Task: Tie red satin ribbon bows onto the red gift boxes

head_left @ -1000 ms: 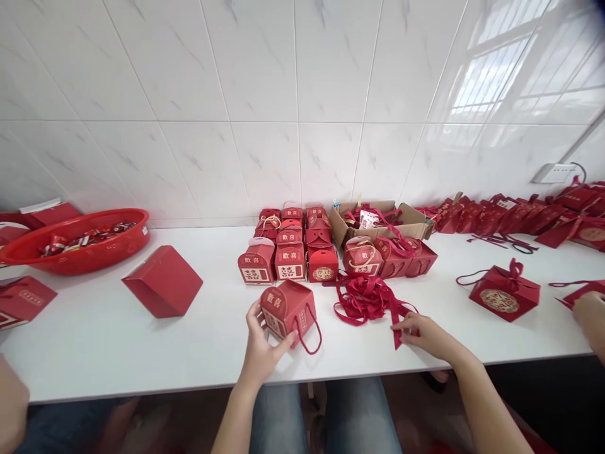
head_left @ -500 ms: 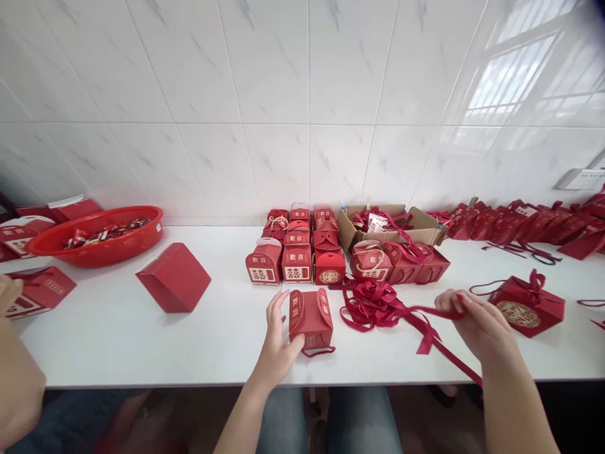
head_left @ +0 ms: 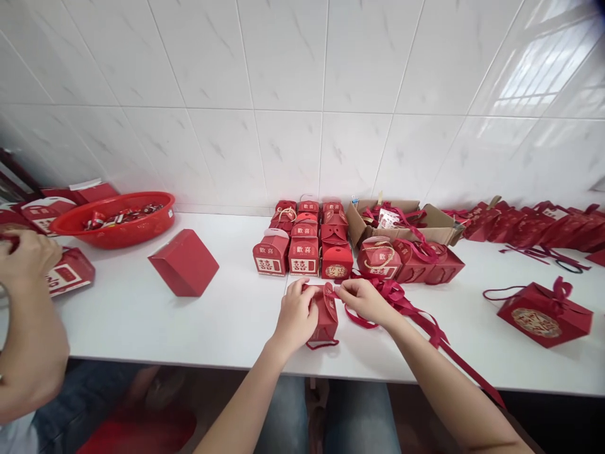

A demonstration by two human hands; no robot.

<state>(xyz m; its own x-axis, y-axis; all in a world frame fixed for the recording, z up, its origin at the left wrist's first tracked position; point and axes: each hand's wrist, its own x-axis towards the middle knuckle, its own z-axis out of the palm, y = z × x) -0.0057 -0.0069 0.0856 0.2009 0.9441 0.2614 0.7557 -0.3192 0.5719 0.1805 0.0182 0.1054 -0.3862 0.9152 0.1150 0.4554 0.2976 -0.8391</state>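
A small red gift box (head_left: 327,318) with gold lettering stands on the white table in front of me, a twisted red cord hanging at its near side. My left hand (head_left: 299,312) grips it from above, fingers curled over the top and hiding much of it. At the box's upper right, my right hand (head_left: 363,299) pinches the end of a dark red ribbon between thumb and fingertips. Beyond and beside that hand lies a loose tangle of the same ribbon (head_left: 394,293), one length trailing over the table's front edge.
Rows of finished red boxes (head_left: 304,255) and a cardboard carton (head_left: 439,233) of ribbons stand behind. To the right are a ribbon-tied box (head_left: 539,315) and scissors (head_left: 570,265). Leftward are a plain red box (head_left: 184,263), a red basin (head_left: 113,236) of sweets and another person's hand (head_left: 33,258).
My right hand has come left from the ribbon's far side to the box, bringing a ribbon end. My left hand has shifted from the box's side onto its top.
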